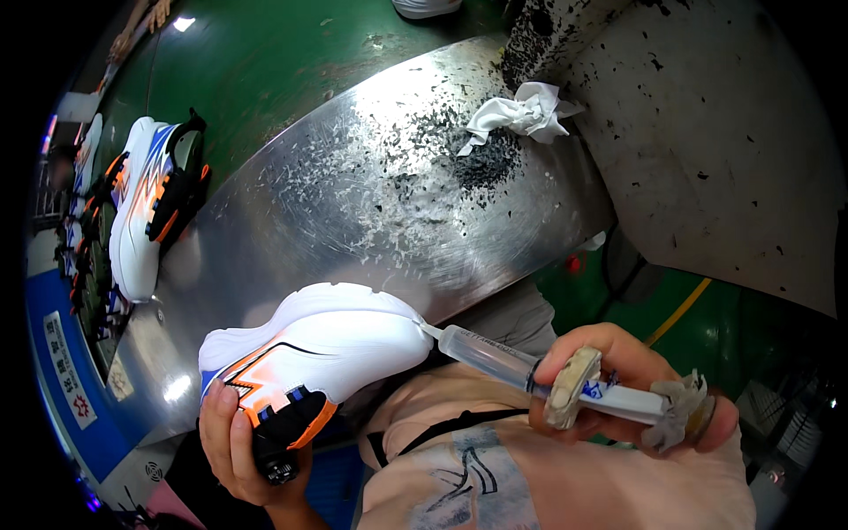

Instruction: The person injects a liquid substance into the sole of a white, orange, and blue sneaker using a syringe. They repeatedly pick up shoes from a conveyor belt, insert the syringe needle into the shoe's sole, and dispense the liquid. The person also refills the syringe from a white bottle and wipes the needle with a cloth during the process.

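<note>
My left hand (228,442) is closed around the collar of a white running shoe (353,340) with orange, black and blue trim, which lies tilted with its toe to the right. In my right hand (609,353) is a plastic syringe (495,353), its barrel pointing left. The syringe's nozzle touches or nearly touches the shoe's toe, where the sole meets the upper. A beige ring-like wrap (572,387) sits around the syringe near my fingers, and whitish material clings to the plunger end. Whether anything comes out of the nozzle is too small to tell.
A metal bench (336,212) strewn with dark flakes lies beyond the shoe, with crumpled white paper (526,113) at its far right. Similar white shoes (141,212) stand at the left, near a blue panel (79,362). A large flake-specked grey panel (715,150) rises at the right.
</note>
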`<move>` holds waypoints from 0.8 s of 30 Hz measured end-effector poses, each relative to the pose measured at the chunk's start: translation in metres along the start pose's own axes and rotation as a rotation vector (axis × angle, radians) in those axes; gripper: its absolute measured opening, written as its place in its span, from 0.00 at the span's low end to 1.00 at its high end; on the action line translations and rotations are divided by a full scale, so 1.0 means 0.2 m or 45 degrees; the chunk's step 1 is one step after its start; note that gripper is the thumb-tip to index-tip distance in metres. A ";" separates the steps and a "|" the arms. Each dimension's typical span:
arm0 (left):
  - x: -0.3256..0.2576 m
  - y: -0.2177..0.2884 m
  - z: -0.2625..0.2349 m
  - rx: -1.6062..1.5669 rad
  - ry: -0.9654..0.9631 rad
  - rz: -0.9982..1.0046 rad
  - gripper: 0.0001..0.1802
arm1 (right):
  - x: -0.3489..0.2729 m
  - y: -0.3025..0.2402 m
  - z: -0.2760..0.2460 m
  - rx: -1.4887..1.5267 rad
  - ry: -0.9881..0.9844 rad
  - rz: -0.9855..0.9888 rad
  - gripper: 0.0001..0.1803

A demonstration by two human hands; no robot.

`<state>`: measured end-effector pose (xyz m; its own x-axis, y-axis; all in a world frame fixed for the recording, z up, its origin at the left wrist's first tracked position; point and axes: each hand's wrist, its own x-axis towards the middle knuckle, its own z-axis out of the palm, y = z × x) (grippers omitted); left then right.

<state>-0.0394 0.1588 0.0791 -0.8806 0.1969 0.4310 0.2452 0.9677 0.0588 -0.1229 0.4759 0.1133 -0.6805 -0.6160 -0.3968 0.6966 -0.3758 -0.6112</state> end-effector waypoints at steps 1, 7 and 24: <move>0.02 -0.01 0.00 -0.026 -0.006 -0.005 0.36 | 0.01 0.03 0.00 0.075 -0.044 -0.086 0.52; 0.18 -0.05 0.00 -0.123 -0.133 -0.090 0.35 | 0.05 0.17 -0.03 0.196 -0.038 0.007 0.25; 0.66 -0.29 0.01 -0.783 -0.717 -0.694 0.40 | 0.14 0.30 -0.18 -0.759 -0.456 -0.565 0.57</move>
<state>-0.1717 0.1288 0.1305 -0.9603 -0.0498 -0.2746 -0.2227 0.7299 0.6463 -0.1084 0.4616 0.0400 -0.6802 -0.7180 0.1476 0.0738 -0.2675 -0.9607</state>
